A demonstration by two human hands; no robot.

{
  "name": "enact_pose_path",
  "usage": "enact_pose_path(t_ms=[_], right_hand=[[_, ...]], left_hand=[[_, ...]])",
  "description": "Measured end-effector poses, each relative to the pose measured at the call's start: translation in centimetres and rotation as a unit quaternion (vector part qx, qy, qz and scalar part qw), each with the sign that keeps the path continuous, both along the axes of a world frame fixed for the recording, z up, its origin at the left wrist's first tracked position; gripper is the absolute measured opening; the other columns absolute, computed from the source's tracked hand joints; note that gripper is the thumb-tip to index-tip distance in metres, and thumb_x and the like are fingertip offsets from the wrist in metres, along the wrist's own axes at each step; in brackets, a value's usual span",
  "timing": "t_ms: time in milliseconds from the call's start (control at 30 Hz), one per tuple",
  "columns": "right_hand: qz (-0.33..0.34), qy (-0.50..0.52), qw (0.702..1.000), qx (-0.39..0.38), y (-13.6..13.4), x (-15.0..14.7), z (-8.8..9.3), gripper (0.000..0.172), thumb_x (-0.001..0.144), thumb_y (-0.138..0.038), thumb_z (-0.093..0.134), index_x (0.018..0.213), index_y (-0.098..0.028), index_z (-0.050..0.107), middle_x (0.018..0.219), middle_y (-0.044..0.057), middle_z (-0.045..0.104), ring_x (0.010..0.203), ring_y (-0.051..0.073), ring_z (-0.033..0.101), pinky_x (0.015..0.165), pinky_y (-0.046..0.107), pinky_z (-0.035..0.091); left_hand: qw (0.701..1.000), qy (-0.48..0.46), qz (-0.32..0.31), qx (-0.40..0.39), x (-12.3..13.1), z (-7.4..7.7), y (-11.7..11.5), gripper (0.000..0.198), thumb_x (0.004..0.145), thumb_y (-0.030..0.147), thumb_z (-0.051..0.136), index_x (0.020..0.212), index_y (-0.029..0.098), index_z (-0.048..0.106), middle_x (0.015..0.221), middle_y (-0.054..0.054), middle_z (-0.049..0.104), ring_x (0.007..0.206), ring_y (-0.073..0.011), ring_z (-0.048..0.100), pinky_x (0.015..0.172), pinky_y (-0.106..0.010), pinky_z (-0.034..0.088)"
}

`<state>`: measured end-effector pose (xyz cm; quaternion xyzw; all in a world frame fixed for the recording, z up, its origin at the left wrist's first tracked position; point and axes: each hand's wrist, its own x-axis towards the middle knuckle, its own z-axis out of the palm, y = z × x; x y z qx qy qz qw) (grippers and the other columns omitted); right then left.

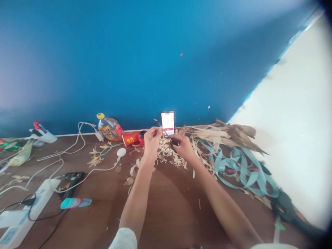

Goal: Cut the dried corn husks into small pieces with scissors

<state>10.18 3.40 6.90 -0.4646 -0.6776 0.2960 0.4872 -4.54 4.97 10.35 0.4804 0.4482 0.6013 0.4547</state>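
My right hand (pixel 183 147) is closed round the dark handles of a pair of scissors (pixel 173 146). Their thin blades point up and left, toward my left hand (pixel 153 137). That hand is held in a pinch close to the blade tips; whatever lies between its fingers is too small to make out. Behind both hands a lit phone (pixel 168 121) stands upright against the blue wall. Below and around the hands lies a heap of pale, curled husk cuttings (pixel 167 152), partly hidden by my wrists.
Dry husks (pixel 223 135) and a tangle of light blue ribbon (pixel 241 169) lie at the right, with a black glue gun (pixel 287 209). Leftward are a yellow-capped bottle (pixel 110 128), a red paper cup (pixel 130 139), white cables and a power strip (pixel 38 204).
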Motion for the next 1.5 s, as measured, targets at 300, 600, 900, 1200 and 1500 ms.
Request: enact_pose_path(t_ms=[300, 600, 900, 1200, 1500], right_hand=[[0.026, -0.013, 0.999, -0.013, -0.2, 0.5, 0.6, 0.033, 0.069, -0.018, 0.058, 0.098, -0.014, 0.074, 0.068, 0.001, 0.063, 0.060, 0.012, 0.052, 0.057, 0.022, 0.040], [0.025, -0.048, 0.998, -0.030, -0.5, 0.7, 1.1, 0.032, 0.068, -0.019, 0.060, 0.096, -0.015, 0.075, 0.062, -0.001, 0.061, 0.054, 0.010, 0.046, 0.052, 0.020, 0.035], [0.040, -0.117, 0.992, -0.010, -0.2, 1.9, 1.0, 0.037, 0.068, -0.016, 0.058, 0.101, -0.018, 0.075, 0.070, 0.002, 0.068, 0.059, 0.012, 0.052, 0.056, 0.022, 0.038], [0.045, -0.209, 0.977, 0.020, 0.2, 3.6, 1.2, 0.034, 0.066, -0.015, 0.057, 0.094, -0.021, 0.075, 0.069, 0.002, 0.068, 0.056, 0.011, 0.051, 0.055, 0.021, 0.035], [0.083, -0.207, 0.975, -0.003, 0.1, 4.5, 1.7, 0.037, 0.064, -0.010, 0.054, 0.092, -0.022, 0.077, 0.066, 0.001, 0.068, 0.056, 0.012, 0.053, 0.055, 0.021, 0.036]], left_hand=[[0.995, 0.085, -0.054, -0.014, -1.8, 1.1, 0.1, 0.017, 0.074, 0.032, 0.066, 0.073, 0.016, 0.063, 0.064, -0.002, 0.063, 0.053, -0.0089, 0.049, 0.052, -0.021, 0.034], [0.989, 0.124, -0.080, -0.009, -2.7, 1.3, 0.3, 0.012, 0.072, 0.027, 0.065, 0.068, 0.015, 0.062, 0.061, -0.002, 0.063, 0.058, -0.0119, 0.055, 0.059, -0.023, 0.040], [0.978, 0.186, -0.098, 0.008, -3.4, 1.1, 0.3, 0.015, 0.075, 0.030, 0.063, 0.071, 0.015, 0.064, 0.065, -0.003, 0.065, 0.063, -0.0131, 0.058, 0.063, -0.023, 0.041], [0.951, 0.275, -0.143, 0.003, -3.9, 2.1, -0.2, 0.019, 0.076, 0.034, 0.062, 0.069, 0.016, 0.064, 0.063, -0.002, 0.065, 0.055, -0.0116, 0.050, 0.053, -0.022, 0.034], [0.942, 0.282, -0.180, -0.023, -4.3, 2.3, -0.4, 0.023, 0.074, 0.038, 0.064, 0.069, 0.015, 0.068, 0.063, -0.003, 0.065, 0.051, -0.0112, 0.047, 0.049, -0.022, 0.031]])
